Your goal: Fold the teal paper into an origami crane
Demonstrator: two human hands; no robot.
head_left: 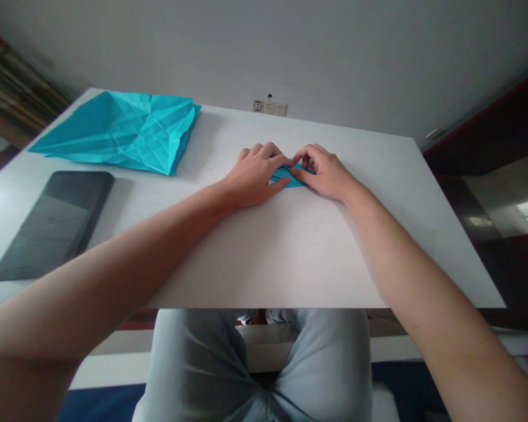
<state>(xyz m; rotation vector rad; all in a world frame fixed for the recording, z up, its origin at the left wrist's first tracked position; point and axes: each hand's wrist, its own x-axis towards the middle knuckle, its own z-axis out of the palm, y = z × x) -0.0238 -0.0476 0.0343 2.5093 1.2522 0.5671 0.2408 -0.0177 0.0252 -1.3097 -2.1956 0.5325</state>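
A small folded piece of teal paper (288, 176) lies on the white table (264, 252), mostly covered by my hands. My left hand (255, 176) presses and pinches its left end, with the fingertips curled over the paper. My right hand (324, 173) grips the right end, and the fingertips of both hands nearly meet above the fold. Much of the paper's shape is hidden under my fingers.
A large creased teal origami sheet (123, 132) lies at the far left of the table. A black tablet (55, 225) lies nearer on the left. Wall sockets (269, 106) sit beyond the far edge. My light-blue jeans show below the near edge.
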